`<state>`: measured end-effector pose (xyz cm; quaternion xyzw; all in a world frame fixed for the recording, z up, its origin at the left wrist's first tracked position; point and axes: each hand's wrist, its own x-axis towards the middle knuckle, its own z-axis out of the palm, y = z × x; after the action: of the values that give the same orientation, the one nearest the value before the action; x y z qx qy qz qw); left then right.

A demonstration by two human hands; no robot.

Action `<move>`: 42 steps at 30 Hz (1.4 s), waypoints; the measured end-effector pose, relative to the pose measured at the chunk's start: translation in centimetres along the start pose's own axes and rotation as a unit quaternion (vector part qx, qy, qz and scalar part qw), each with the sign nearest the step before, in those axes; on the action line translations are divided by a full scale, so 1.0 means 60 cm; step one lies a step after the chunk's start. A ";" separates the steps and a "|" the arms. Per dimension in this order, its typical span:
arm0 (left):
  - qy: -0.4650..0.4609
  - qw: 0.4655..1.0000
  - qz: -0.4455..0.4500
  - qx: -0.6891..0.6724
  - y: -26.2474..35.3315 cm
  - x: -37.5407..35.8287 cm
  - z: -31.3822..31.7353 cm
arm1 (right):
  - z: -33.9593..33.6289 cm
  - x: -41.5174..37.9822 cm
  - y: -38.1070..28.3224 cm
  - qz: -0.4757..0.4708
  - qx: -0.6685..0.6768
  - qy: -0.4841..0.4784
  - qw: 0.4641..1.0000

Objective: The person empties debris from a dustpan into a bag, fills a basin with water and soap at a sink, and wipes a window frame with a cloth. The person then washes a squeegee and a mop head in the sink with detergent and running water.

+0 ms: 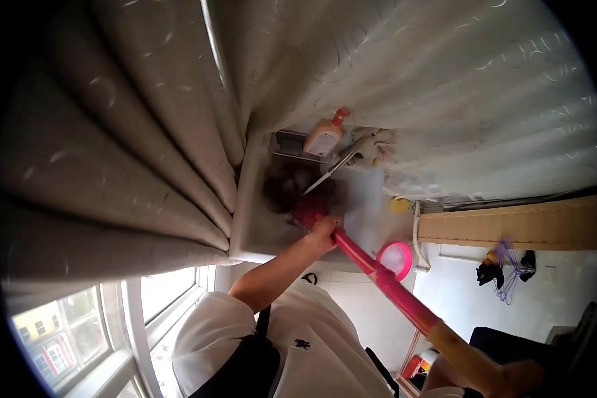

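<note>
My left hand is wrapped round the lower part of a long mop handle, pink for most of its length and wood-coloured towards the top. My right hand, dim at the lower right edge, closes round the handle's upper end. The mop head, dark red and blurred, is down in the dark basin of a light-coloured sink. Above it reaches a slim metal tap. On the sink's far ledge stands a pump bottle with a red top.
Long curtains hang at the left and behind the sink. A pink-rimmed basin lies under the handle's right side, near a white pipe. Purple hangers hang at right. A window is at lower left.
</note>
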<state>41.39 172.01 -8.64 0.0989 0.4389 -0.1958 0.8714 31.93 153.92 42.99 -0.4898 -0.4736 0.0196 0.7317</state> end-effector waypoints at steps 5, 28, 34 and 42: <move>-0.064 0.992 0.044 -0.101 -0.012 -0.179 0.126 | 0.034 0.012 -0.141 -0.101 0.085 -0.036 0.991; -0.071 0.992 0.041 -0.100 -0.063 -0.152 0.038 | -0.020 -0.132 0.112 0.164 -0.199 -0.023 0.966; -0.066 0.993 0.041 -0.092 -0.026 -0.119 0.034 | 0.045 -0.125 0.143 0.009 -0.053 0.065 0.996; -0.048 0.996 0.044 -0.068 -0.062 -0.097 0.037 | 0.058 -0.133 0.134 0.032 -0.114 0.013 0.993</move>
<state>38.29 169.39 -2.62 0.0496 0.4039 -0.1315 0.9039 28.57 156.57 31.93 -0.5848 -0.4471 -0.0174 0.6766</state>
